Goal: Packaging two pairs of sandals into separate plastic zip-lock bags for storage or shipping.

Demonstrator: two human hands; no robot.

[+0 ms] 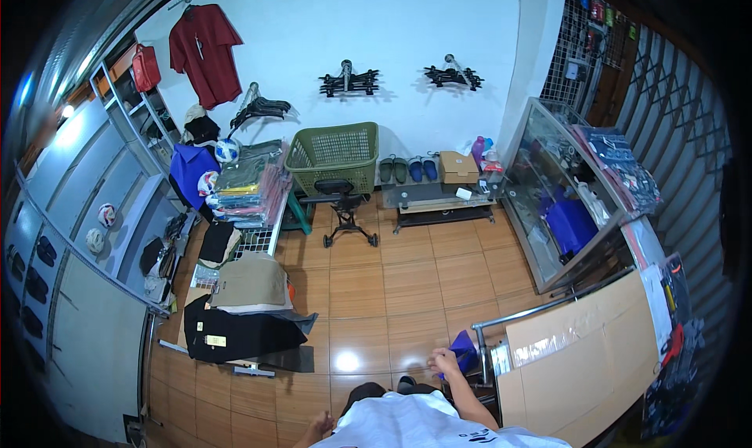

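My right hand [442, 360] is raised at the lower centre with its fingers curled, beside a blue item [464, 351] near a metal rail [536, 305]; what it holds, if anything, is unclear. My left hand [319, 423] hangs low beside my white shirt, fingers curled, contents hidden. A cardboard-covered surface [578, 358] lies to my right. To my left, a low rack holds folded black trousers [243, 334], beige garments [247, 281] and bagged clothing [251, 183].
A green basket [333, 146] sits on a chair with casters [350, 229]. Sandals and a box [458, 168] occupy a low table [439, 195]. A glass cabinet [526, 240] stands right, wall shelves [110, 182] left. A red shirt [205, 52] and hangers [348, 80] hang on the wall.
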